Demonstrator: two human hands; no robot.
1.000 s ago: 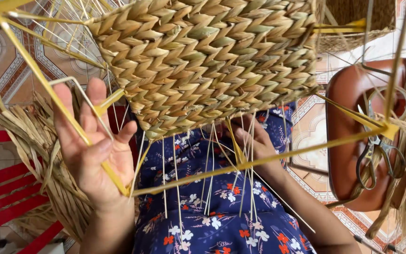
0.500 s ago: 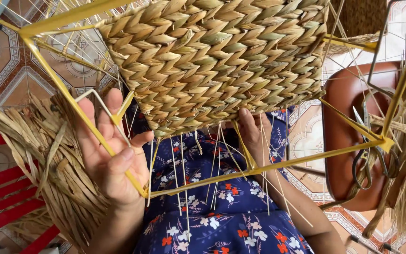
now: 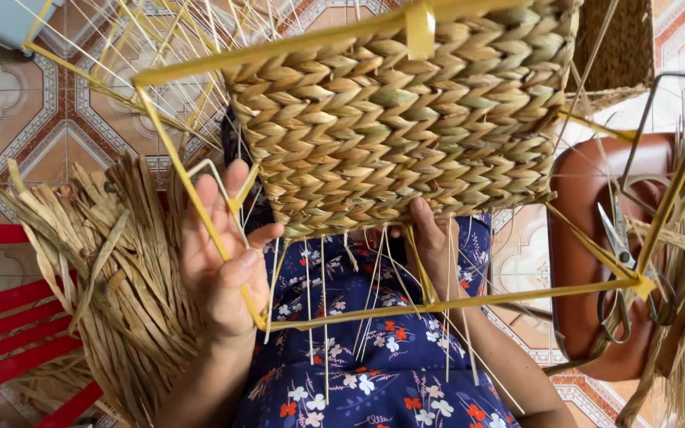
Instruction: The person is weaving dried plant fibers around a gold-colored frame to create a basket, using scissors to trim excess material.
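We find the half-woven basket (image 3: 406,119) held over the lap on its yellow wire frame (image 3: 200,206): the upper panel is plaited in thick straw, while the thin bare stakes (image 3: 323,317) below it down to the lower yellow bar remain unwoven, so we judge roughly two thirds of this side done. The left hand (image 3: 220,265) grips the frame's corner upright with fingers spread, and the right hand (image 3: 430,238) is tucked under the woven edge, its grip hidden. Around it we note loose straw (image 3: 112,269) lying left, scissors (image 3: 624,261) on a brown stool (image 3: 588,261) right, and a patterned tile floor (image 3: 17,103).
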